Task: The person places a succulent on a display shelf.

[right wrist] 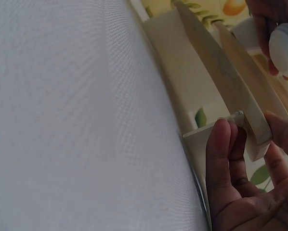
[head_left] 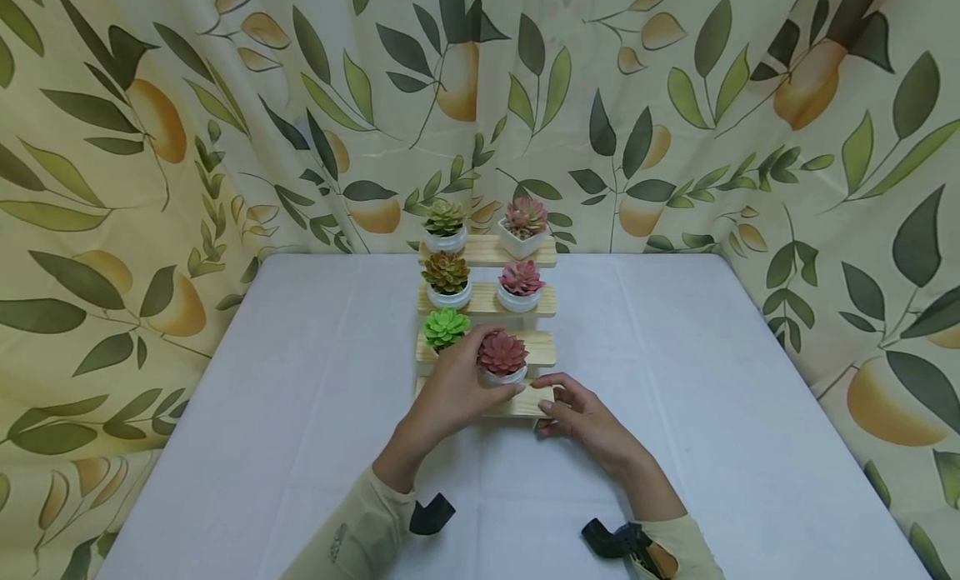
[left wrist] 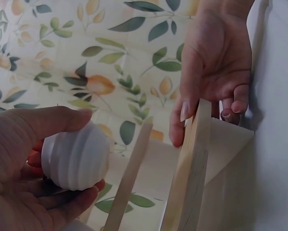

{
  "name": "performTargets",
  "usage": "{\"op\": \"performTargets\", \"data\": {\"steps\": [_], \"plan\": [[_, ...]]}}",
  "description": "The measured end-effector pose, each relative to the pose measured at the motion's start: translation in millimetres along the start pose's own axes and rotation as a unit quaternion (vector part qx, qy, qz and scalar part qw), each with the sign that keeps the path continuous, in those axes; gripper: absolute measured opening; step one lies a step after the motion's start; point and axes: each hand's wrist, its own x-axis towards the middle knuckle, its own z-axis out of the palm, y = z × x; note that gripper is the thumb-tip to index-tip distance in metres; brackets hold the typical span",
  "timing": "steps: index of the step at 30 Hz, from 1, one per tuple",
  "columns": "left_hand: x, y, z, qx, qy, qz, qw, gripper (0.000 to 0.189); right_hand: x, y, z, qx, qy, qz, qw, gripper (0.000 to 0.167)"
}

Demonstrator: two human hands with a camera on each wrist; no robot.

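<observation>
My left hand (head_left: 457, 386) grips a small potted succulent with dark red leaves (head_left: 502, 352) by its white ribbed pot (left wrist: 76, 156). The pot is held above the lower steps of a tiered wooden stand (head_left: 517, 405), its base apart from the boards in the left wrist view. With thumb and fingers, my right hand (head_left: 592, 422) pinches the right end of the stand's lowest board (right wrist: 252, 122). A bright green succulent (head_left: 446, 327) stands on the step behind my left hand, its pot mostly hidden by that hand.
Higher steps hold an orange-green succulent (head_left: 446, 273), a pink one (head_left: 521, 278), a pale green one (head_left: 444, 219) and a pink one in an angular pot (head_left: 523, 226). A white cloth (head_left: 337, 355) covers the table. Behind hangs a leaf-and-fruit curtain (head_left: 300, 147).
</observation>
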Motion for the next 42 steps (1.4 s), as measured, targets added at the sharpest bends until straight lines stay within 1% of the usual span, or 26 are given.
{"op": "performTargets", "data": {"steps": [6, 13, 18, 23, 30, 37, 42], "plan": [[5.2, -1.2, 7.3, 0.011, 0.003, -0.01, 0.9999, 0.079, -0.9, -0.8, 0.3, 0.0, -0.002, 0.002, 1.0, 0.041], [10.3, -1.7, 14.9, 0.032, 0.012, 0.003, 0.9994, 0.08, -0.6, -0.3, 0.7, 0.0, -0.003, 0.003, 1.0, 0.039], [14.1, -2.1, 18.2, 0.025, 0.02, 0.006, 0.9995, 0.077, 0.6, 0.4, 0.7, 0.0, -0.003, 0.004, 1.0, 0.039], [17.6, -3.6, 22.7, 0.013, 0.021, 0.007, 0.9997, 0.078, 1.2, 1.2, 0.8, 0.002, -0.007, 0.001, 1.0, 0.039], [20.5, -3.6, 27.1, 0.024, 0.028, -0.011, 0.9993, 0.079, 1.6, 1.6, 0.8, -0.001, -0.008, 0.003, 1.0, 0.041], [22.6, -4.6, 32.3, 0.033, 0.043, -0.011, 0.9985, 0.08, 1.2, 0.9, -0.3, -0.003, -0.009, 0.002, 0.9999, 0.042], [23.9, -3.6, 37.1, 0.043, 0.056, -0.018, 0.9974, 0.082, 0.0, 1.1, -1.2, -0.001, -0.005, 0.005, 1.0, 0.041]]}}
